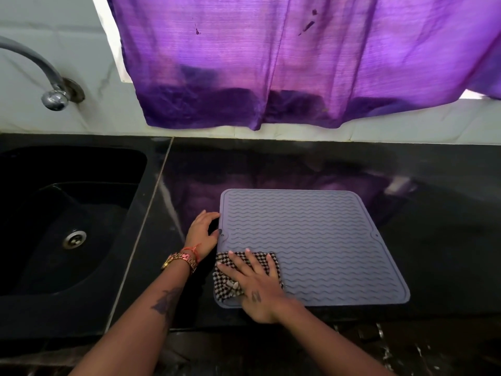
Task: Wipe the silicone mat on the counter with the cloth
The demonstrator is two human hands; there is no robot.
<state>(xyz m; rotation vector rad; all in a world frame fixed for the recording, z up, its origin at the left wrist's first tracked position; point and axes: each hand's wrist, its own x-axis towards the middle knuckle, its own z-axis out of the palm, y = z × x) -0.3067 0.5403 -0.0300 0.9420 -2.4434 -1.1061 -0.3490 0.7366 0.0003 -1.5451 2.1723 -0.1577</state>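
A grey silicone mat (311, 240) with wavy ridges lies flat on the black counter (433, 240), near its front edge. A black-and-white checked cloth (225, 283) sits on the mat's near left corner. My right hand (257, 286) presses flat on the cloth, fingers spread and pointing away from me. My left hand (203, 234) rests at the mat's left edge, thumb and fingertips touching the rim, and it wears a gold watch and an orange thread at the wrist.
A black sink (67, 213) with a metal drain is set into the counter at the left. A curved tap (48, 85) comes out of the white tiled wall above it. A purple curtain (298, 63) hangs down behind the counter.
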